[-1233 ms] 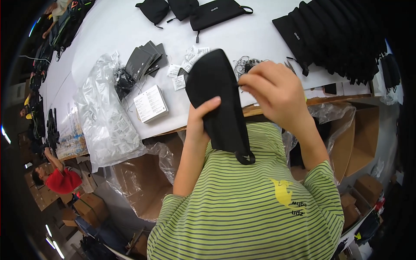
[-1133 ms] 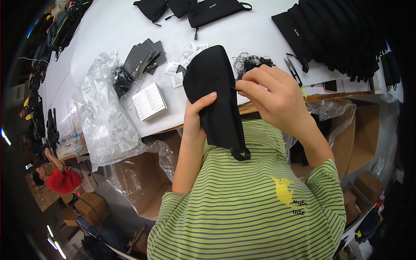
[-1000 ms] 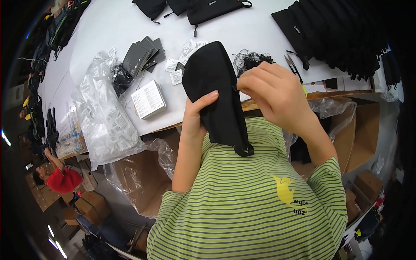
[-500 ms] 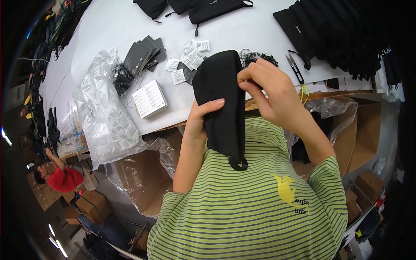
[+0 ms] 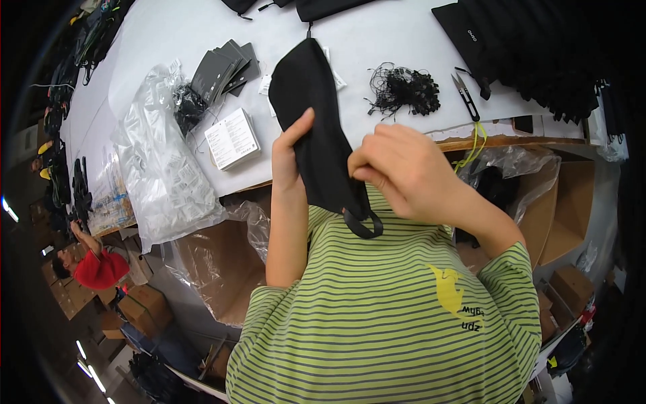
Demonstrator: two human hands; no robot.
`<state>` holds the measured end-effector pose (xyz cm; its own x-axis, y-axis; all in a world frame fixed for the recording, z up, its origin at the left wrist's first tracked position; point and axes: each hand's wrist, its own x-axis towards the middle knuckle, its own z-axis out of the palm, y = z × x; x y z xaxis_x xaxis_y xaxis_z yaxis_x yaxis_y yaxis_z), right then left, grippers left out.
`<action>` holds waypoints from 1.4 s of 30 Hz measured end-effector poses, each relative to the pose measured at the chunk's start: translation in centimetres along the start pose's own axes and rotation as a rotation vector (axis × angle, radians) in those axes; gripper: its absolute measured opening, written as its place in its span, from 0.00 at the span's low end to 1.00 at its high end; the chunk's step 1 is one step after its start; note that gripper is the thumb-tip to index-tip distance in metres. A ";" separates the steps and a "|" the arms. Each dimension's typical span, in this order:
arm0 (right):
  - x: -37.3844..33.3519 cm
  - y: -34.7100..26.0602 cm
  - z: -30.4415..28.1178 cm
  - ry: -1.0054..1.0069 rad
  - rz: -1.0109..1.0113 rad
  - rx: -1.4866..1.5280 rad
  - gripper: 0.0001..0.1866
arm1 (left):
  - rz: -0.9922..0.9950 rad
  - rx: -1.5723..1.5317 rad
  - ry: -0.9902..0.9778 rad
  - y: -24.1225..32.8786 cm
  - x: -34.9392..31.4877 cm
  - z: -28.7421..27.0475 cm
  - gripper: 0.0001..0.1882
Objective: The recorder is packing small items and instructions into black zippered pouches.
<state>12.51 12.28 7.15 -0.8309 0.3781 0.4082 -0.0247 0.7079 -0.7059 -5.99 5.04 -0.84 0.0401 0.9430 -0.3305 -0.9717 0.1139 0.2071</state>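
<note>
My left hand [image 5: 291, 151] holds a long black fabric pouch [image 5: 306, 87] tilted over the table edge, its thumb lying across the front. A small black loop [image 5: 363, 225] hangs from the pouch's lower end. At the pouch's right edge, low down, my right hand [image 5: 404, 172] is closed in a pinch; its fingertips hide what exactly they grip there. A pile of black strings with small tags [image 5: 404, 91] lies beyond my right hand. Behind the pouch, white labels [image 5: 264, 85] are partly covered.
Dark cards [image 5: 225, 67], a white stack of printed cards [image 5: 232, 138] and a clear bag of labels [image 5: 161, 161] lie left. Thread snips [image 5: 465, 97] and stacked black pouches [image 5: 511, 54] are right. Open cartons [image 5: 222, 276] stand below the table edge. A person in red [image 5: 101, 273] is far left.
The pouch has moved up and left and tilted, uncovering the string pile. My right hand has slid down along its right edge toward the loop end.
</note>
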 end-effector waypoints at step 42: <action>-1.5 2.6 -2.0 0.163 0.313 0.366 0.20 | 0.566 1.277 0.002 1.4 -3.1 1.1 0.27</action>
<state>14.81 14.75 5.81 -0.7327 0.6475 0.2094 -0.0058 0.3018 -0.9534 -7.23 2.65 1.53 -0.2832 0.9559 0.0783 0.0261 -0.0740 0.9969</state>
